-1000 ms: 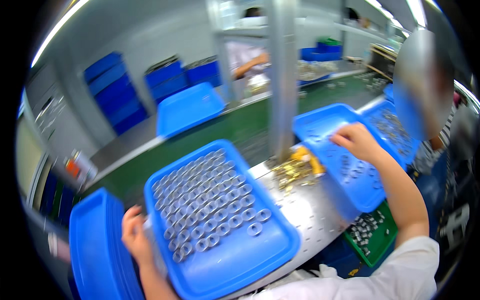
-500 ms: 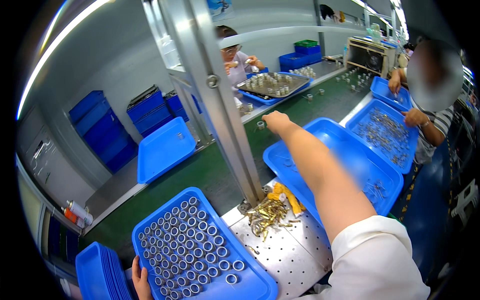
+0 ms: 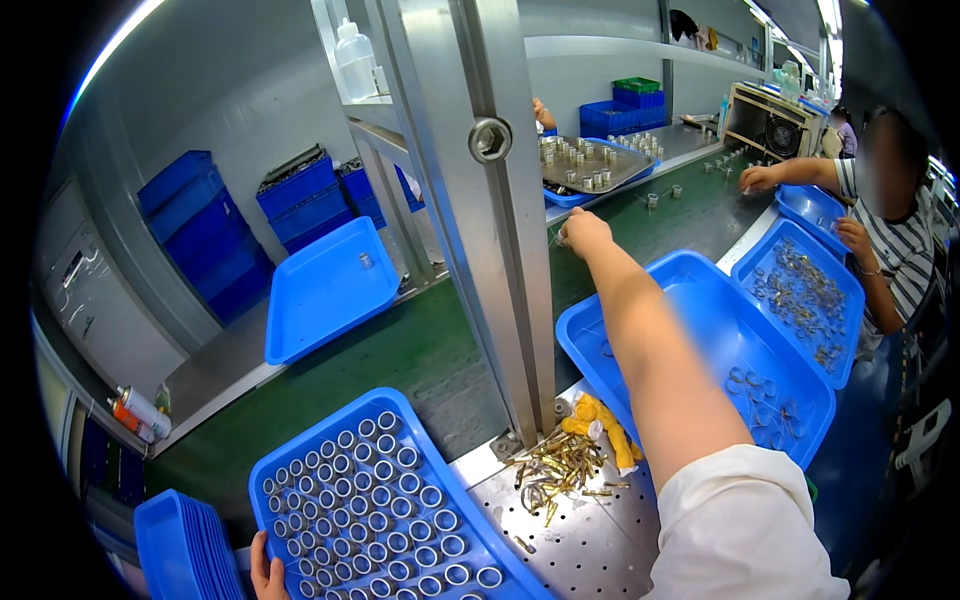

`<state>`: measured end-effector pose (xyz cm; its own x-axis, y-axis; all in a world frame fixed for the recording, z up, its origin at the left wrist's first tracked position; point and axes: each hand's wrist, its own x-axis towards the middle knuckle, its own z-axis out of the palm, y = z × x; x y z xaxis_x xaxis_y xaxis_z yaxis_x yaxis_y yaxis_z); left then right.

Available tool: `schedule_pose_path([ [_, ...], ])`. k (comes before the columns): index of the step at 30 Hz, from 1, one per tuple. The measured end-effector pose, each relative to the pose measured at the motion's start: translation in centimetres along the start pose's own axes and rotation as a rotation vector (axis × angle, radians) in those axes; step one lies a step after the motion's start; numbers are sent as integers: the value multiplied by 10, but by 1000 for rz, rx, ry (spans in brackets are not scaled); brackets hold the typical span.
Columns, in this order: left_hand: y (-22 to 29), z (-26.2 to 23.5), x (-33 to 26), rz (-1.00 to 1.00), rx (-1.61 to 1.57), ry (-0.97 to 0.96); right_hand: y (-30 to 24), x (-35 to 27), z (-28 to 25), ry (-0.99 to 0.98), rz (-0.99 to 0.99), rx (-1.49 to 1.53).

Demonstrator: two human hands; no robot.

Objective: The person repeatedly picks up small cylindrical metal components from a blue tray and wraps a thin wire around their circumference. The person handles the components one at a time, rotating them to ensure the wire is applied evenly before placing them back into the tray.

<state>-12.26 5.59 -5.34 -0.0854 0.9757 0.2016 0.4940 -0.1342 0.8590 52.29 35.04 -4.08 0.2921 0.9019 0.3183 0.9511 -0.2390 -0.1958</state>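
Stretched over the green belt (image 3: 420, 320), my right hand (image 3: 588, 232) has its fingers closed around a small silver metal ring (image 3: 561, 239), mostly hidden behind the fingertips. My left hand (image 3: 266, 572) grips the left rim of a blue tray (image 3: 400, 405), thumb showing on the near side. Inside this tray stand many short silver metal rings (image 3: 402, 507) in rows. Below my right forearm lies another blue tray (image 3: 660, 275) with thin wire pieces (image 3: 765, 405) in it.
A metal post (image 3: 500, 220) rises beside my right hand. Brass pieces (image 3: 555, 465) and a yellow cloth (image 3: 603, 425) lie on the perforated plate (image 3: 590, 540). Stacked blue trays (image 3: 185, 545) stand at left. Across the belt is a blue tray (image 3: 330, 290). A co-worker's hand (image 3: 760, 180) reaches over the belt.
The view has shifted. My right hand has come onto the metal ring that stood just beside its fingers. The co-worker at right has stretched an arm over the belt. My left hand stays on the tray.
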Motion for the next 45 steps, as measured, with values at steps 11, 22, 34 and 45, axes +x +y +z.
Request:
schedule_pose_path([
  [11,-11,6,19,-14,-107,-15,34,14,0,-71,-167,-69],
  [22,-15,15,12,-80,-314,-52,-19,-246,-205,-391,-527,429],
  [34,-18,7,15,-8,-229,-35,-228,-423,-148,-608,-990,473],
  [45,-23,8,13,-41,-233,39,-243,-419,-144,-456,-1074,461],
])
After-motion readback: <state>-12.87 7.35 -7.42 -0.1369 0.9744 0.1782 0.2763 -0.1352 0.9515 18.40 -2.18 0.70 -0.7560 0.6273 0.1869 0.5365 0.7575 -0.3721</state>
